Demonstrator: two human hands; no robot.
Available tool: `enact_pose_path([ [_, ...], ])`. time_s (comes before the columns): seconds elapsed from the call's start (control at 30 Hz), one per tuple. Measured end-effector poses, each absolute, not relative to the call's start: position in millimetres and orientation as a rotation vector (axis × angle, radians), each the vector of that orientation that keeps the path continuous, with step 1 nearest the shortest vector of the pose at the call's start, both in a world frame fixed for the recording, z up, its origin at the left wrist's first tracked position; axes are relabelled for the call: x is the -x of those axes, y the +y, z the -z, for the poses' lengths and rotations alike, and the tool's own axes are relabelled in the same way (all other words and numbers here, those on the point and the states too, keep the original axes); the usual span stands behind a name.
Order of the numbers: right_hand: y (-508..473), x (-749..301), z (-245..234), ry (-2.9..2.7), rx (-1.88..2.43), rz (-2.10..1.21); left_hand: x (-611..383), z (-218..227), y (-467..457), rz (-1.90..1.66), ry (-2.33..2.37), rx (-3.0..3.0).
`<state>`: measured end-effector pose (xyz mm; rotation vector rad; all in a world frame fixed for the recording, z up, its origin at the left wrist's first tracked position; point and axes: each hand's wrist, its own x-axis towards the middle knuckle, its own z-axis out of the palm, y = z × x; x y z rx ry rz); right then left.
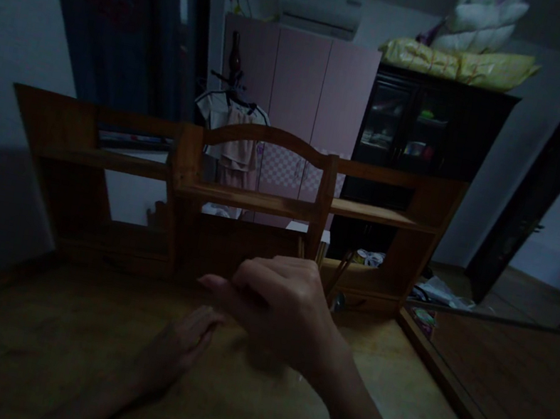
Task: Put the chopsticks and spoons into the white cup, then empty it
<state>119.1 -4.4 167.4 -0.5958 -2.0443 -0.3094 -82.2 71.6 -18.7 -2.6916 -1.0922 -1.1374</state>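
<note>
Over the wooden desktop [244,413], my right hand [288,305] is raised with its fingers curled in and the thumb stretched to the left. Its palm faces away from me, so whatever lies inside the fingers is hidden. Lower and to the left, my left hand [180,347] rests close to the desktop, fingers bent and pressed together, fingertips near the right thumb. Dim light and blur hide whether it pinches something small. A dark blurred patch, perhaps a shadow, lies under the right hand.
Behind the hands stands a wooden shelf unit [246,198] with open compartments. A small round object [338,302] sits at its foot on the right. A raised wooden edge [462,408] borders the desktop at right. Farther back are a pink wardrobe [298,83] and a dark cabinet [456,132].
</note>
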Motion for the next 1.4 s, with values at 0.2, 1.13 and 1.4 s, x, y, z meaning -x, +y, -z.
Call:
enact_pose_path([
  [0.2, 1.2, -110.3, -158.3, -1.995, 0.517, 0.352, 82.5, 15.6, 68.6, 1.087, -1.116, 2.829],
  [1.13, -10.0, -106.8, -160.7, -2.076, 0.646, 0.411, 86.6, 23.4, 75.9, 1.211, -1.161, 2.77],
  [1.4, -17.5, -65.3, -97.5, -2.619, 1.297, 0.39, 86.1, -57.4, 45.1, 2.246, -1.331, 2.423],
])
